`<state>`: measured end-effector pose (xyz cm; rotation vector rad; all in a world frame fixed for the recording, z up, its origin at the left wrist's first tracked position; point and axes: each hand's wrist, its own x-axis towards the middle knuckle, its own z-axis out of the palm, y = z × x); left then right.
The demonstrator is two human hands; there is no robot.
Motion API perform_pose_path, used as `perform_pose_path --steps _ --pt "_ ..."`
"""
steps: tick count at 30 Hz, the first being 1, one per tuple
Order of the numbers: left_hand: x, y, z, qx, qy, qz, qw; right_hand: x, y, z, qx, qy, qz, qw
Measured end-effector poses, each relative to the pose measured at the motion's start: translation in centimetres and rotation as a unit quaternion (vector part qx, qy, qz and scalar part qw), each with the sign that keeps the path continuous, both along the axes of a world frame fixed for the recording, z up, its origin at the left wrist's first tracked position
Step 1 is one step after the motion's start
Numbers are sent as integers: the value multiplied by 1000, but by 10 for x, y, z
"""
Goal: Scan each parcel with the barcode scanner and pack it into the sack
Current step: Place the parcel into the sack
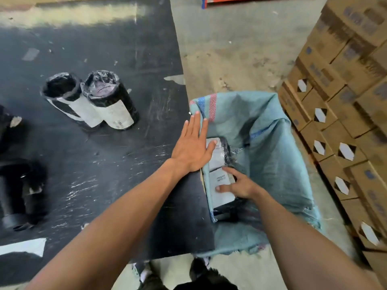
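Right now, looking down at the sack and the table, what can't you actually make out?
- Head view, sack: its depth and lower contents, hidden by the parcels and folds.
- Parcel labels: print too small and blurred.
- Barcode scanner: not identifiable anywhere.
- Dark objects at the left edge: blurred, partly cut off.
- Right hand: palm side hidden.

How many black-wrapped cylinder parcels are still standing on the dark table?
2: the black-wrapped cylinder parcels stand touching, upper left on the dark table. Blurred dark items at the left edge may be more.
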<state>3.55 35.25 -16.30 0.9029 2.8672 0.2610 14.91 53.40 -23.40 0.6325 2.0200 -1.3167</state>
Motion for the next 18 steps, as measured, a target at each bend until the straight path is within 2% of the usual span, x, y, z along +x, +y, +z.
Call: perform_pose_path --steps 5,8,14,16,18 --pt "-1 1 -1 5 7 1 1000 12 -17 -30 -57 38 -85 994" --pt "0 0 -3 2 13 1 1000 19 -14 -47 -50 42 -51 997" --pt "0 0 -4 -5 24 -1 1000 22 -19 -62 76 -41 73 994" --pt "0 0 -4 -6 26 0 1000 19 -23 -67 151 -31 137 978" --pt "0 0 -4 -7 26 1 1000 14 -28 -65 233 -9 215 948"
